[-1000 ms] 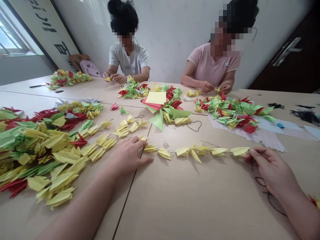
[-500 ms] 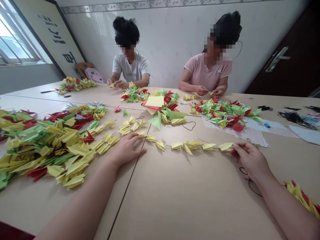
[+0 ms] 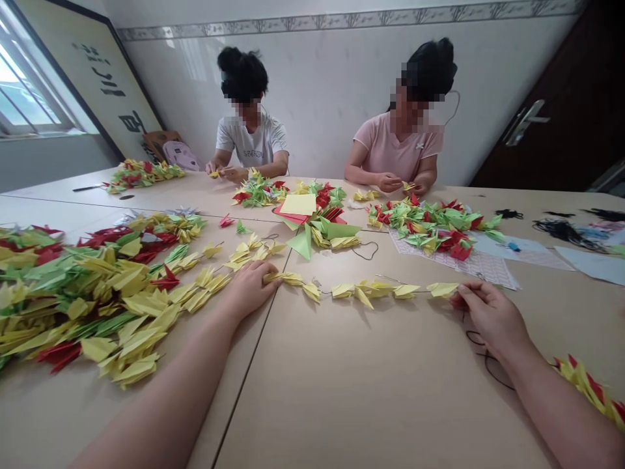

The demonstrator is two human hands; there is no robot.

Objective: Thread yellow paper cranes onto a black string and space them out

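A string of yellow folded paper cranes [image 3: 371, 290] lies stretched across the beige table [image 3: 371, 391]. My left hand [image 3: 251, 290] rests on the string's left part, fingers curled over the cranes and pinching them near the table seam. My right hand [image 3: 491, 317] pinches the string's right end beside the last yellow crane [image 3: 442, 288], with black thread [image 3: 481, 352] trailing under it. More yellow cranes [image 3: 195, 293] on the same string run left toward a big pile.
A large heap of yellow, green and red cranes [image 3: 83, 286] fills the left. Paper sheets [image 3: 305, 215] and crane piles [image 3: 430, 228] sit mid-table. Two people sit opposite, folding. Black threads [image 3: 561, 228] lie far right; a red-yellow garland [image 3: 593, 391] lies by my right arm.
The camera has tilted up a little. My left hand has curled its fingers over the cranes, and both hands have shifted slightly left along the string.
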